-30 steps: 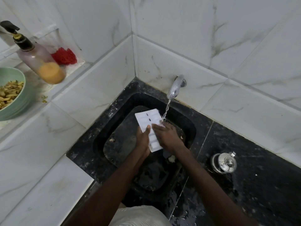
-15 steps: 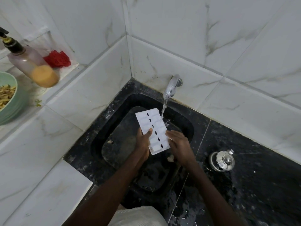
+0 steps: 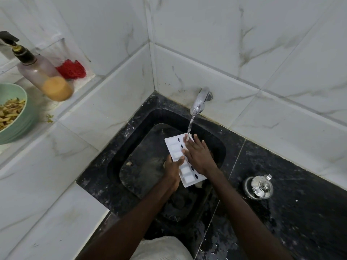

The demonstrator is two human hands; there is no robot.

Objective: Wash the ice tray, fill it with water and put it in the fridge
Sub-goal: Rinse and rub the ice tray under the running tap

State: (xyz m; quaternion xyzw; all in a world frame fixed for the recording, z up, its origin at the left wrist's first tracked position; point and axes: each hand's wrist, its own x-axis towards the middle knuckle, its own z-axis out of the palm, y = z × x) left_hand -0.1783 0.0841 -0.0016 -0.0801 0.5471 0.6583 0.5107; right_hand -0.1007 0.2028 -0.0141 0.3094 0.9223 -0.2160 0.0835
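A white ice tray is held over the black sink, tilted, its far end under the running water from the chrome tap. My left hand grips the tray's left edge, thumb on top. My right hand lies flat on the tray's right half with straight fingers, fingertips in the water stream. The tray's right row of cells is mostly hidden under that hand.
A steel lidded pot stands on the black counter right of the sink. On the white ledge at left are a soap pump bottle, a red scrubber and a green bowl of peelings. Tiled walls close the corner.
My right hand has moved from the tray's near right edge up over the tray toward the tap, now flat on it. The tray sits slightly lower and nearer.
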